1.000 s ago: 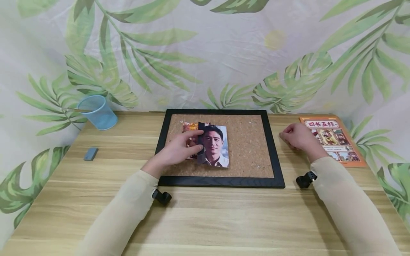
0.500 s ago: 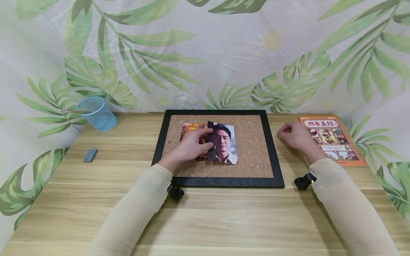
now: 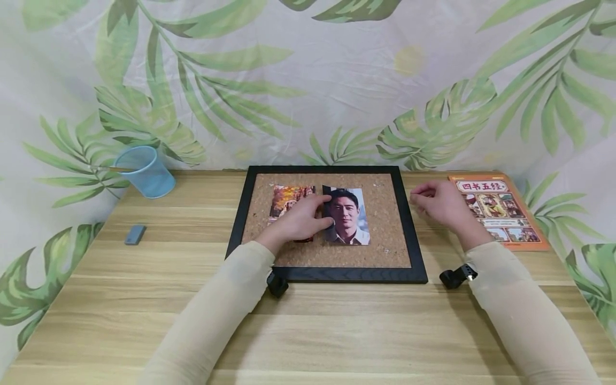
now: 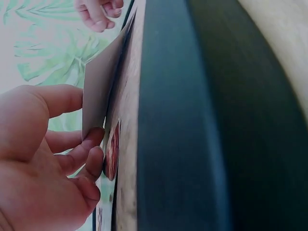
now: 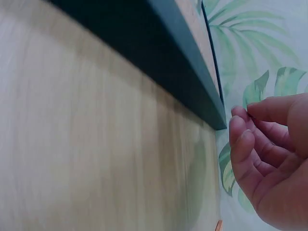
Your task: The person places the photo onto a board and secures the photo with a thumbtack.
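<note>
My left hand (image 3: 301,218) pinches the left edge of a portrait photo (image 3: 347,216) between thumb and fingers. In the left wrist view the photo's pale back (image 4: 98,86) slants away from the corkboard (image 3: 390,219), its near edge raised. An autumn-leaf photo (image 3: 289,193) lies on the cork to the left, partly covered by that hand. Beyond the black frame's right side, my right hand (image 3: 443,204) is raised with curled fingers, thumb and index tips meeting. In the right wrist view I cannot tell whether something tiny sits between those fingertips (image 5: 249,108).
An orange picture book (image 3: 510,214) lies at the back right, partly behind the right hand. At the back left stands a blue mesh pen cup (image 3: 151,174) with a thin stick in it. A small grey-blue block (image 3: 135,235) lies nearer. Small shiny bits (image 3: 386,250) dot the cork.
My left hand has carried the portrait photo rightward across the corkboard, uncovering more of the autumn-leaf photo. My right hand has shifted slightly left towards the frame.
</note>
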Demonstrator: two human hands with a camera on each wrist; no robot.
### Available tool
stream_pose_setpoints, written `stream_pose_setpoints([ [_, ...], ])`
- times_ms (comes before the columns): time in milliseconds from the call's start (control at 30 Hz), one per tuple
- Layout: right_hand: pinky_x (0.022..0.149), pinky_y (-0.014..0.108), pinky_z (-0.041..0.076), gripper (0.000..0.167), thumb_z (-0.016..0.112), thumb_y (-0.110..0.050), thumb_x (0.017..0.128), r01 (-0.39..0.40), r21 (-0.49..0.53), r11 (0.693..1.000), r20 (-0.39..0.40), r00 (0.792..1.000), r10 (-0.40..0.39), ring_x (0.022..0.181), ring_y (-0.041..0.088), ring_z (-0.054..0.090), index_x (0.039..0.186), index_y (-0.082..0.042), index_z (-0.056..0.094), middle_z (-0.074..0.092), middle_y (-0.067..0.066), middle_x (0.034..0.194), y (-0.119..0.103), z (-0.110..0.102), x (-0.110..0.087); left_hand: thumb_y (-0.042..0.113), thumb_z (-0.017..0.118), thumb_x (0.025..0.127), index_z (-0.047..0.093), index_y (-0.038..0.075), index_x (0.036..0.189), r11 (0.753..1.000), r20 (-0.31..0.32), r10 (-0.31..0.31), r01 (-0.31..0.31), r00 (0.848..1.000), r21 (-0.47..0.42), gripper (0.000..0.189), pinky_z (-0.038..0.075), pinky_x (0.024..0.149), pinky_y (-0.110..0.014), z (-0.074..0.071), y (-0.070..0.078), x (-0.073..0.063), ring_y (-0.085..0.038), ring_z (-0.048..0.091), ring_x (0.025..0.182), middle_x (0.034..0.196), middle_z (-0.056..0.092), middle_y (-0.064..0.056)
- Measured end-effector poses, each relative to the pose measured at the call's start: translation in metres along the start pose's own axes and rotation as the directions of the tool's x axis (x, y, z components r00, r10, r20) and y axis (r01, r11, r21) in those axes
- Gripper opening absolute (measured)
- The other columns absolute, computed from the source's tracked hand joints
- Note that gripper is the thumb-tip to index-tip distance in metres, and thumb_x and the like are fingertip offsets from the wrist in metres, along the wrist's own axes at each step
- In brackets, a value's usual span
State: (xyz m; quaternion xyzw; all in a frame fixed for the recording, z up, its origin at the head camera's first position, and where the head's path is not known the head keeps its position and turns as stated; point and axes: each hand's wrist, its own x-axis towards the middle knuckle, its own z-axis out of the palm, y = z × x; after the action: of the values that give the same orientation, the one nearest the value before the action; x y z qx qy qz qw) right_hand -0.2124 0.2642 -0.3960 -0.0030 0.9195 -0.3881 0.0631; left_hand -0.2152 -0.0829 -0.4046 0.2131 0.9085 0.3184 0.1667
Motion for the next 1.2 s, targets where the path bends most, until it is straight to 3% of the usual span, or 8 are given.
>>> stream_pose_setpoints([
  [133, 0.065, 0.028, 0.057, 0.029, 0.065, -0.021, 0.109, 0.001, 0.046, 0.999, 0.020, 1.000, -0.002, 0.081, 0.018, 0.071, 0.125, 0.003, 0.071, 0.078, 0.023, 0.112, -0.004, 0.004, 0.001, 0.025, 0.066, 0.107, 0.044, 0.003, 0.164, 0.998, 0.001, 0.007, -0.007, 1.000, 0.065, 0.065, 0.047, 0.105, -0.047, 0.002, 0.006, 0.003, -0.033, 0.057, 0.121, 0.136, 0.062, -0.018],
  [300, 0.064, 0.028, 0.057, 0.030, 0.061, -0.016, 0.111, -0.020, 0.140, 0.990, 0.064, 0.998, 0.011, 0.076, 0.013, 0.069, 0.130, 0.006, 0.068, 0.076, 0.026, 0.116, -0.011, 0.010, 0.004, 0.028, 0.065, 0.107, 0.043, 0.006, 0.165, 0.994, 0.010, -0.016, 0.015, 1.000, 0.110, 0.066, 0.036, 0.126, -0.053, 0.004, 0.012, 0.006, -0.039, 0.044, 0.151, 0.157, 0.054, -0.020],
  [400, 0.065, 0.027, 0.058, 0.030, 0.061, -0.016, 0.111, -0.032, 0.163, 0.986, 0.075, 0.997, 0.020, 0.075, 0.011, 0.068, 0.131, 0.005, 0.068, 0.076, 0.026, 0.118, -0.017, 0.013, 0.006, 0.029, 0.064, 0.108, 0.042, 0.007, 0.166, 0.991, 0.014, -0.023, 0.021, 1.000, 0.131, 0.066, 0.028, 0.132, -0.054, 0.005, 0.013, 0.008, -0.040, 0.037, 0.158, 0.165, 0.047, -0.020],
  [633, 0.066, 0.027, 0.059, 0.032, 0.061, -0.014, 0.111, -0.054, 0.269, 0.962, 0.119, 0.993, 0.023, 0.078, 0.014, 0.070, 0.133, 0.008, 0.065, 0.077, 0.017, 0.108, -0.030, 0.022, 0.013, 0.031, 0.063, 0.108, 0.040, 0.010, 0.167, 0.987, 0.040, -0.042, 0.035, 0.998, 0.155, 0.067, 0.027, 0.130, -0.059, 0.011, 0.014, 0.013, -0.041, 0.033, 0.158, 0.168, 0.042, -0.020],
  [833, 0.066, 0.029, 0.059, 0.029, 0.062, -0.010, 0.110, -0.067, 0.341, 0.938, 0.162, 0.987, 0.012, 0.076, 0.015, 0.070, 0.130, 0.011, 0.064, 0.077, 0.013, 0.101, -0.046, 0.035, 0.022, 0.038, 0.062, 0.107, 0.040, 0.017, 0.168, 0.981, 0.028, -0.044, 0.038, 0.999, 0.188, 0.068, 0.028, 0.127, -0.063, 0.022, 0.002, 0.026, -0.040, 0.035, 0.155, 0.166, 0.044, -0.017],
  [1033, 0.065, 0.027, 0.059, 0.029, 0.061, -0.010, 0.110, -0.087, 0.348, 0.933, 0.192, 0.981, 0.020, 0.074, 0.016, 0.070, 0.131, 0.010, 0.065, 0.077, 0.018, 0.103, -0.058, 0.052, 0.035, 0.037, 0.061, 0.109, 0.038, 0.015, 0.169, 0.973, 0.047, -0.065, 0.053, 0.997, 0.223, 0.068, 0.026, 0.127, -0.063, 0.016, 0.018, 0.016, -0.040, 0.035, 0.154, 0.165, 0.043, -0.018],
  [1200, 0.061, 0.026, 0.058, 0.028, 0.060, -0.006, 0.110, -0.106, 0.384, 0.917, 0.202, 0.979, 0.028, 0.069, 0.013, 0.069, 0.131, 0.012, 0.064, 0.077, 0.010, 0.091, -0.063, 0.066, 0.046, 0.038, 0.061, 0.109, 0.039, 0.015, 0.168, 0.963, 0.039, -0.062, 0.049, 0.997, 0.264, 0.067, 0.032, 0.122, -0.059, 0.016, 0.022, 0.015, -0.038, 0.038, 0.150, 0.161, 0.047, -0.017],
])
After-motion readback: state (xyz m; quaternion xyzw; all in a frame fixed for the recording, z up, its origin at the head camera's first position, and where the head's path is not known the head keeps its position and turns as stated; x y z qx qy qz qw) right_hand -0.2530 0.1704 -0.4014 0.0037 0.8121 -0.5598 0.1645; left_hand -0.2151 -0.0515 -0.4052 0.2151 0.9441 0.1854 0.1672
